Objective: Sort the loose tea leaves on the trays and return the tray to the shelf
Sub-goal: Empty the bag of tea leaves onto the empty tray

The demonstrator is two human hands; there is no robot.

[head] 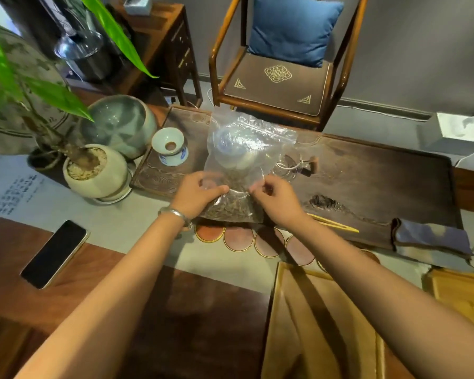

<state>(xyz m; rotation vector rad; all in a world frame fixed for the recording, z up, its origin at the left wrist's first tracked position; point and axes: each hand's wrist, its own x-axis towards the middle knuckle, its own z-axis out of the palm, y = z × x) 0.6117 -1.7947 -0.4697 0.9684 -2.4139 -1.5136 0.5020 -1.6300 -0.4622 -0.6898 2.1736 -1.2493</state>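
Both hands hold a clear bag (241,170) of tea leaves (230,209) upright over the dark tea tray's near edge (367,170) — left hand (197,194) and right hand (275,198) each pinch its lower sides; a bamboo tray (312,324) lies nearer, right of the bag, table bare to its left

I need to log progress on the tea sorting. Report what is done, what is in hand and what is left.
Done: a clear plastic bag already holds dark tea leaves in its lower part. In hand: the left hand and right hand both pinch the bag above the dark tea board. Left: the wooden tray near the right arm looks bare, another tray at the right edge carries leaves, and neither is on a shelf.
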